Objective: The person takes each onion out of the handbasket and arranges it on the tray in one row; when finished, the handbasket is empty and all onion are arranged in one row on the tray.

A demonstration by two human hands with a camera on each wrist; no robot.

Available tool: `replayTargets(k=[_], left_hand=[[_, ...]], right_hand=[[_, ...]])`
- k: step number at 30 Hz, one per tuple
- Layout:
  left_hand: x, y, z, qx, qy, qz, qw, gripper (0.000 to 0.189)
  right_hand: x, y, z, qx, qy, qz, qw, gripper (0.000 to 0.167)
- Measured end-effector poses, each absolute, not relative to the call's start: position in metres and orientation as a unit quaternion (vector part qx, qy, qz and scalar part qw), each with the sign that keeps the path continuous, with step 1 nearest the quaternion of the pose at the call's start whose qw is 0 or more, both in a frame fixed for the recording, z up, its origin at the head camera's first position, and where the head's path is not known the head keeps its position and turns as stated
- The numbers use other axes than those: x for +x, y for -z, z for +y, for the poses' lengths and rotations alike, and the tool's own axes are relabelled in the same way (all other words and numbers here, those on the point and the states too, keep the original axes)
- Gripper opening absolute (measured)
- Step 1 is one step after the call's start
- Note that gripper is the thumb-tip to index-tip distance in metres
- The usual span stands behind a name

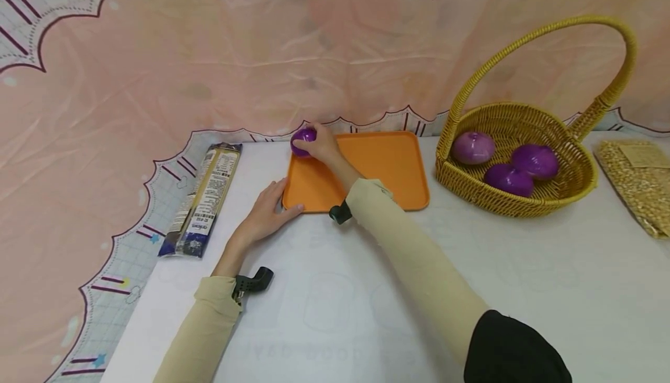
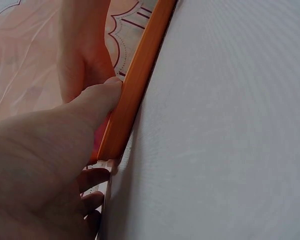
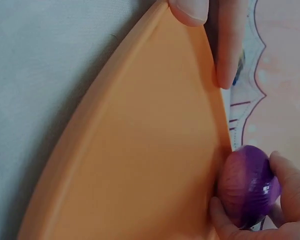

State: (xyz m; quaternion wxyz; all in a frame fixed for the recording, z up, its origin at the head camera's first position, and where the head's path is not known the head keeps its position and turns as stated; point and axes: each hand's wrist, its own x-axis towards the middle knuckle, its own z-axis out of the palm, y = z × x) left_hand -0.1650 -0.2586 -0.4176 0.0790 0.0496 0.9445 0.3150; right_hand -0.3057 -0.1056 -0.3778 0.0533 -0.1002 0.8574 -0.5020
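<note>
At the far left corner of an orange tray [image 1: 387, 165], my right hand [image 1: 325, 146] holds a shiny purple onion [image 1: 303, 140] between thumb and fingers. The right wrist view shows the onion [image 3: 248, 187] right at the tray's rim, paler on one side. My left hand [image 1: 266, 213] grips the near left corner of the tray. Its thumb [image 2: 102, 95] lies over the rim, while the fingers run along the outer left side. Two purple onions [image 1: 535, 161] and a lighter one [image 1: 473, 147] lie in a yellow wicker basket [image 1: 515, 206] to the right.
Left of the tray lies a long printed packet [image 1: 205, 200]. A clear bag of yellowish grains [image 1: 635, 179] is at the right edge. The basket's tall handle [image 1: 544, 27] arches above it. A patterned pink cloth [image 1: 314, 52] hangs behind the white table [image 1: 324, 301].
</note>
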Motion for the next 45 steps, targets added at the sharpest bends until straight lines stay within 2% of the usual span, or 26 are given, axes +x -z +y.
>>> replayTargets(k=[25, 40, 45], left_hand=[[-0.1658, 0.4174, -0.2569, 0.050, -0.311, 0.946, 0.074, 0.089], [-0.1643, 0.4172, -0.2568, 0.046, -0.312, 0.946, 0.072, 0.089], [-0.1646, 0.4174, -0.2567, 0.050, -0.306, 0.948, 0.072, 0.088]], right_hand=[[-0.3104, 0.3823, -0.1095, -0.109, 0.455, 0.882, 0.053, 0.067], [-0.3057, 0.3835, -0.1112, -0.100, 0.409, 0.906, 0.036, 0.071], [-0.3041, 0.3821, -0.1085, -0.110, 0.357, 0.927, 0.014, 0.076]])
